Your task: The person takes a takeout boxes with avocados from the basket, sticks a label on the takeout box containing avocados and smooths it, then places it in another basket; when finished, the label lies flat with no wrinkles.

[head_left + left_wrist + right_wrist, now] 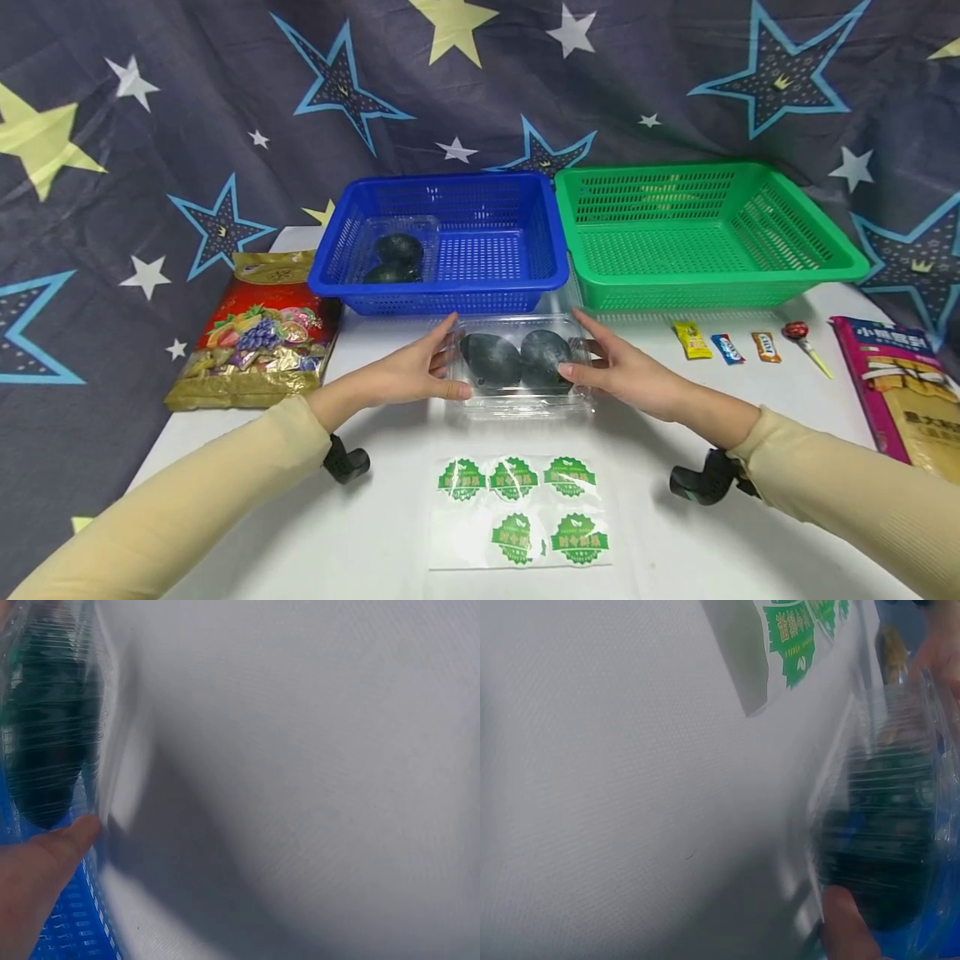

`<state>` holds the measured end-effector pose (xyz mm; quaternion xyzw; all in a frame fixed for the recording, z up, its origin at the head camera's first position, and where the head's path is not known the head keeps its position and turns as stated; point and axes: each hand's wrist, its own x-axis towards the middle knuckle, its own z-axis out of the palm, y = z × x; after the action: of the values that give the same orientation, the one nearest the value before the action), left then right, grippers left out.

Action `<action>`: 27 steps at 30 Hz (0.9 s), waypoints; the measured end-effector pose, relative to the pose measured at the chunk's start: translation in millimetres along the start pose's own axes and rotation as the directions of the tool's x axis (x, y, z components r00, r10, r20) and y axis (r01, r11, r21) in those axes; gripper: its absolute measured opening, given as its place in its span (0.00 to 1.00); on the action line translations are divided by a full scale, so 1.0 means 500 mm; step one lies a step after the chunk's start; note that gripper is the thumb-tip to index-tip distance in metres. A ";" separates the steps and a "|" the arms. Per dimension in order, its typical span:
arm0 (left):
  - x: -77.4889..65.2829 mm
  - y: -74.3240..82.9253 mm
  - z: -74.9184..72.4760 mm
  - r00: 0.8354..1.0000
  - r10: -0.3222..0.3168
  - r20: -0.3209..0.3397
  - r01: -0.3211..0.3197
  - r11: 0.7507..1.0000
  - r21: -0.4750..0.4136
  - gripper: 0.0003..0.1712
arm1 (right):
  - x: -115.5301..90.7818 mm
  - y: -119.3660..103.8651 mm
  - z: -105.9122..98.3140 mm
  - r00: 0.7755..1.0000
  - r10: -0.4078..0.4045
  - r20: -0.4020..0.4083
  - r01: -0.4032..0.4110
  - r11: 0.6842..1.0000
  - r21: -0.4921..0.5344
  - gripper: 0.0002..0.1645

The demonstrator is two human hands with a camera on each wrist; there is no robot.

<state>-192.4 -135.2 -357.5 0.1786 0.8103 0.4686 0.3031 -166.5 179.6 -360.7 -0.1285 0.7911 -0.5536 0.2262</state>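
Observation:
A clear plastic clamshell box with two dark green, avocado-like fruits inside is between the two hands at the middle of the table. The left hand grips its left end, thumb at the front and fingers at the side and back. At the opposite end, the right hand holds it, the thumb over the front near the right fruit. Ribbed walls of the box show in the right wrist view. Closer to the person lies a sheet of round green stickers, one place on it bare.
Behind the box stand a blue basket, holding another clear box of dark fruits, and a green basket. A red and gold candy bag lies left. Several small candies, a lollipop and a magenta-gold package lie right.

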 end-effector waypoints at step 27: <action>-0.239 0.001 0.208 0.956 0.261 0.136 -0.250 0.478 0.842 0.56 | -0.146 0.022 0.033 0.994 -0.008 -0.110 -0.032 0.935 -0.354 0.28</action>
<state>-34.0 -135.6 -357.6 0.4196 0.9007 0.0529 0.0993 -94.9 203.2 -359.9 -0.1319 0.8900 -0.4065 0.1589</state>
